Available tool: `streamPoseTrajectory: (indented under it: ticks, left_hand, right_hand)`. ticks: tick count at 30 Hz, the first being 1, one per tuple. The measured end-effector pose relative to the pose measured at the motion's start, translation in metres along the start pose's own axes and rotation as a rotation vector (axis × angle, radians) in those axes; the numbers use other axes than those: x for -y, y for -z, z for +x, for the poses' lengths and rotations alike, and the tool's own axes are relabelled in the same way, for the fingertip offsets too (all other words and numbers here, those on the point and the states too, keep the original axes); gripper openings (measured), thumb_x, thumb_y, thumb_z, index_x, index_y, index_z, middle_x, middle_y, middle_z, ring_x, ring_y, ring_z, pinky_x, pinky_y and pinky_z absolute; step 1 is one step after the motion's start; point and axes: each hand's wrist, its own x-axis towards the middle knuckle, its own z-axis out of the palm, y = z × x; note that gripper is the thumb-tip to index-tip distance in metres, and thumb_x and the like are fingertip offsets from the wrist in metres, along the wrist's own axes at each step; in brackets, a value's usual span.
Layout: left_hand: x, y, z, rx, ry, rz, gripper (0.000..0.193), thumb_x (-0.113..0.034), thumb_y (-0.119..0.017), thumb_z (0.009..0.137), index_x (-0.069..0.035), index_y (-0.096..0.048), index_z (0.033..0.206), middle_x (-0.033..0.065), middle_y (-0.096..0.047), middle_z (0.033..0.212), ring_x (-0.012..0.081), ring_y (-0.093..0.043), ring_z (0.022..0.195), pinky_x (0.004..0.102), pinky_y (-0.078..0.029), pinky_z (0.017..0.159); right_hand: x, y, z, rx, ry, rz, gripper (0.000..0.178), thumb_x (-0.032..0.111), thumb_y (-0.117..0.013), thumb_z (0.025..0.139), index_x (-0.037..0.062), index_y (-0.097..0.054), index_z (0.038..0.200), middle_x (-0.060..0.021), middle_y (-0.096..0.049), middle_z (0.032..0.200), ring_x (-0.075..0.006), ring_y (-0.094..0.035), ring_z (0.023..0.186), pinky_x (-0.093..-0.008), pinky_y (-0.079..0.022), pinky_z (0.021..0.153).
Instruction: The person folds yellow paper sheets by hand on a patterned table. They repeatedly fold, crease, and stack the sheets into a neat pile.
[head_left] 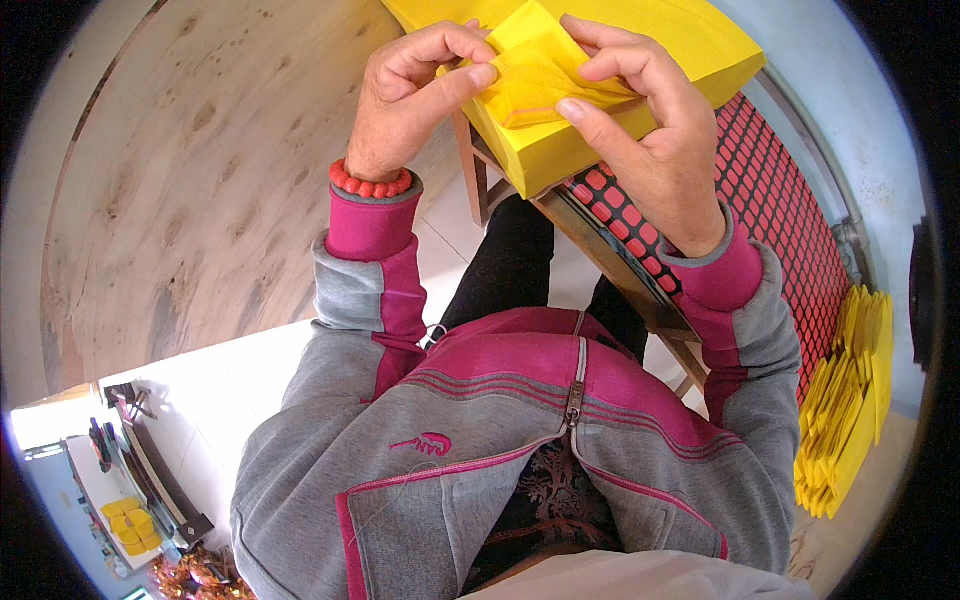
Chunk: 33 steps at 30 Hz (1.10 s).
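Between my two hands is a small folded yellow sheet (540, 70), which looks like paper or thin fabric, with an orange line along its near edge. My left hand (415, 90) pinches its left side between thumb and fingers. On the right side, my right hand (645, 110) grips it with the thumb below and the fingers above. Directly beneath lies a large yellow block or stack (700, 60), whose near corner points toward me. Whether it is one piece or many sheets I cannot tell.
A large wooden board (200, 190) fills the left. To the right, a red-and-black patterned surface (780, 190) lies beside the stack, with a pile of folded yellow pieces (845, 400) at its near end. Yellow items (130, 525) sit on a shelf at lower left.
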Motion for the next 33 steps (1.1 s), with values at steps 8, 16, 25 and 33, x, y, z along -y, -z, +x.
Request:
streamPoseTrajectory:
  ticks: [8,16,25,33]
  left_hand:
    - [0.000,-0.004,-0.001,-0.051,0.013,-0.019,0.005,-0.007,-0.067,0.093,-0.003,-0.068,0.095,-0.0013,-0.068,0.091,0.0073,-0.060,0.090,0.0320,-0.038,0.110]
    - [0.003,-0.001,-0.002,-0.027,-0.009,0.026,0.013,0.001,-0.058,0.094,-0.001,-0.067,0.103,0.0051,-0.070,0.105,0.0146,-0.062,0.107,0.0334,-0.043,0.103]
    - [0.006,0.003,-0.003,-0.001,-0.023,-0.094,0.013,-0.003,-0.063,0.088,-0.002,-0.066,0.100,0.0025,-0.068,0.098,0.0120,-0.062,0.099,0.0378,-0.032,0.116]
    - [0.009,0.008,-0.003,0.068,-0.081,0.022,0.024,-0.005,-0.068,0.082,-0.001,-0.066,0.105,0.0043,-0.068,0.105,0.0167,-0.060,0.111,0.0397,-0.033,0.116]
  right_hand:
    - [0.017,0.001,0.036,-0.044,0.301,-0.061,0.025,0.000,-0.077,0.080,-0.0014,-0.059,0.097,-0.0264,-0.062,0.122,-0.0301,-0.066,0.110,-0.0347,-0.051,0.094]
    - [0.011,0.006,0.005,0.027,0.031,-0.081,0.018,-0.001,-0.075,0.080,-0.0014,-0.063,0.093,-0.0281,-0.062,0.122,-0.0327,-0.067,0.108,-0.0368,-0.053,0.095]
    - [0.015,0.000,0.010,-0.017,0.089,-0.126,0.019,0.001,-0.074,0.081,-0.0029,-0.065,0.098,-0.0279,-0.062,0.123,-0.0347,-0.068,0.104,-0.0364,-0.055,0.091]
    - [0.016,0.000,0.011,-0.020,0.095,-0.150,0.020,0.002,-0.074,0.082,-0.0035,-0.065,0.099,-0.0284,-0.062,0.123,-0.0353,-0.068,0.105,-0.0366,-0.055,0.091]
